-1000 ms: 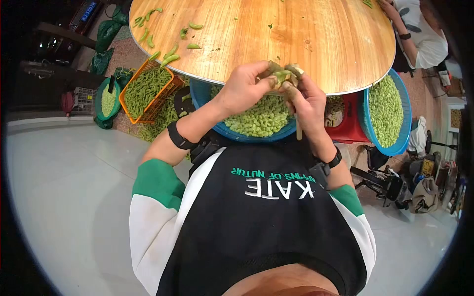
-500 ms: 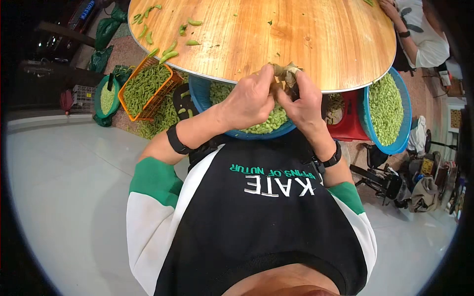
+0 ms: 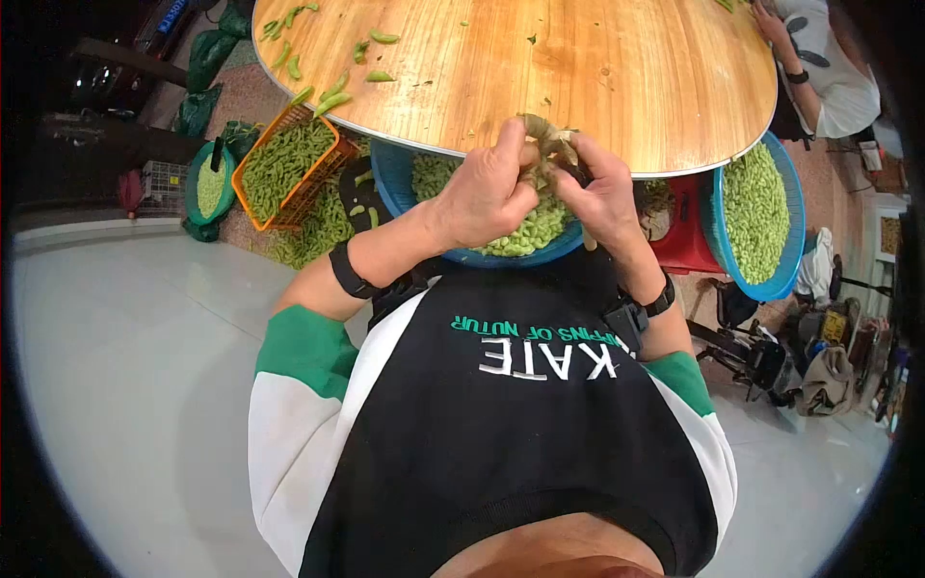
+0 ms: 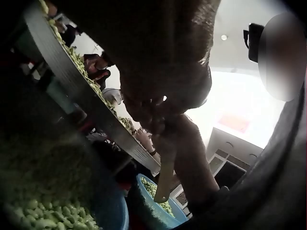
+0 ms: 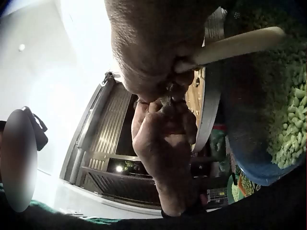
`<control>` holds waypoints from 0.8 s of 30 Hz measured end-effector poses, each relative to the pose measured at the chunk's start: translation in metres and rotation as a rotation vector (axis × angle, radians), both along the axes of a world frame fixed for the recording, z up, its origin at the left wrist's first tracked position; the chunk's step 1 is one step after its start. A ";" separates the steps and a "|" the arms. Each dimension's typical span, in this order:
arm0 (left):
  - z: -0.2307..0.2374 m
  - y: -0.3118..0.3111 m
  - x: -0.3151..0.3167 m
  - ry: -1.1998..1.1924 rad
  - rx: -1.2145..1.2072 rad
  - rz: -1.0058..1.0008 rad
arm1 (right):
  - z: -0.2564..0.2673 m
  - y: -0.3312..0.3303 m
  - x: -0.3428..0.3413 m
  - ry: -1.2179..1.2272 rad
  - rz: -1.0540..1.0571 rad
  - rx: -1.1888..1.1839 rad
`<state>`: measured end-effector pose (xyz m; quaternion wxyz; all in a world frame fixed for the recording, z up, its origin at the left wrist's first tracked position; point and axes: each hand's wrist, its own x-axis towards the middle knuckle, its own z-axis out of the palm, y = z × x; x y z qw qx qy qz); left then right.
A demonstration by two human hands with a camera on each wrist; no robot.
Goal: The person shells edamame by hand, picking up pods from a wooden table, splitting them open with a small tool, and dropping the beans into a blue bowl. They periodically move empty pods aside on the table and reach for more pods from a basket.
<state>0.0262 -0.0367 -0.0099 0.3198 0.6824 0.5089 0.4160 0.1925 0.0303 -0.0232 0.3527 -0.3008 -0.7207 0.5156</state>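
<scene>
Over the table's near edge, my left hand (image 3: 487,197) has curled fingers pinching crumpled brownish material (image 3: 549,137). Opposite it, my right hand (image 3: 602,197) touches the same material with its fingertips. A pale, flat handle (image 5: 240,45) sticks out of my right hand's grip in the right wrist view; its other end is hidden. The left wrist view also shows this handle (image 4: 165,179), pointing down. Whether the brownish material covers the fingertips or is a separate piece, I cannot tell. Below both hands is a blue basket (image 3: 393,183) of shelled green beans (image 3: 525,236).
Green pods (image 3: 332,101) lie on the round wooden table (image 3: 482,67). An orange crate (image 3: 332,154) of pods and a green basin (image 3: 227,197) are at left. At right are a red stool (image 3: 686,236), another blue basket (image 3: 795,231) and another person (image 3: 833,87).
The green pod seen between the fingers a second ago is not visible now. My left hand has turned, with its fingers more curled, and both hands have stayed close together.
</scene>
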 end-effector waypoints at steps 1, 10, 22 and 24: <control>-0.004 -0.002 0.002 0.003 0.017 0.027 | -0.001 0.000 0.002 -0.037 0.022 -0.034; -0.021 0.000 0.017 -0.014 0.060 0.191 | -0.008 -0.006 -0.005 -0.146 -0.117 0.506; -0.021 -0.001 0.018 -0.021 0.058 0.219 | -0.011 -0.010 -0.002 -0.175 -0.129 0.599; -0.014 -0.009 0.020 0.071 0.038 0.179 | -0.005 -0.009 0.002 -0.180 -0.115 0.523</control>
